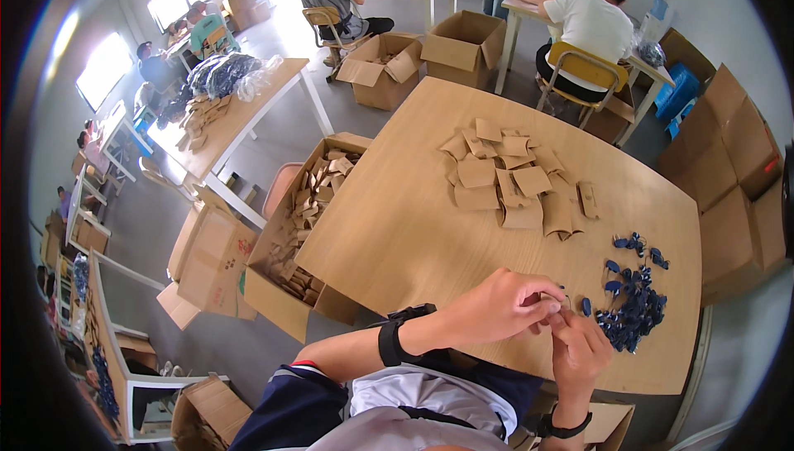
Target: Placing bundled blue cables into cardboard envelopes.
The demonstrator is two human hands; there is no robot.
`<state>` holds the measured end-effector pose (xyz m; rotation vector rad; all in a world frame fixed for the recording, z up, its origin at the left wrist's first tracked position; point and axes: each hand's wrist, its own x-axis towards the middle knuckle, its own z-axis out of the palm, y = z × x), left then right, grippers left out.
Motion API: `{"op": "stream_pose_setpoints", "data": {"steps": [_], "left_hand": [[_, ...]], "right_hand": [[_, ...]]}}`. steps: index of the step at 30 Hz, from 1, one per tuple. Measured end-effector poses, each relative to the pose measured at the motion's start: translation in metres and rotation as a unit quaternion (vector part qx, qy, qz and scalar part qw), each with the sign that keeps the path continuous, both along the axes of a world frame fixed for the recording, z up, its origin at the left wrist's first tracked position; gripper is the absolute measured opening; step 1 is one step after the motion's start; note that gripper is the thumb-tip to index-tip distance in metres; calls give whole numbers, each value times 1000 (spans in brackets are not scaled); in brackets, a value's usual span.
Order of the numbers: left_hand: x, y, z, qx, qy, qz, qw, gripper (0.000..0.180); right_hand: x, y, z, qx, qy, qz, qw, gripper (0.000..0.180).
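My left hand (514, 304) and my right hand (581, 347) meet above the near edge of the wooden table (397, 219). Both are closed, with fingertips pinched together around something too small to make out. A dark speck shows just beyond the fingertips. To the right of my hands lies a loose heap of small dark blue pieces (637, 306), some with thin cord-like parts. Farther off on the tabletop, several small brown cardboard pillow boxes (509, 174) lie in an overlapping pile.
Against the table's left side stands an open carton (273, 286) full of brown cardboard pieces. Two open cartons (380, 71) (465, 47) sit beyond the far edge, and stacked cartons (740, 178) rise at the right. Other people sit at tables behind.
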<state>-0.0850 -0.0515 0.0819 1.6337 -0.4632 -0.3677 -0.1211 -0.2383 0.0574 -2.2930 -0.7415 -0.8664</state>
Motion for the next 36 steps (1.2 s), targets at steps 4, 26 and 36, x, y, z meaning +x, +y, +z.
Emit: {"op": "stream_pose_setpoints", "data": {"steps": [4, 26, 36], "left_hand": [[-11, -15, -22, -117, 1, 72, 991, 15], [-47, -25, -17, -191, 190, -2, 963, 23], [-2, -27, -25, -28, -8, -386, 922, 6]], "right_hand": [[-14, 11, 12, 147, 96, -79, 981, 24], [-25, -40, -30, 169, 328, 110, 923, 37], [-19, -33, -45, 192, 599, 473, 617, 43]]}}
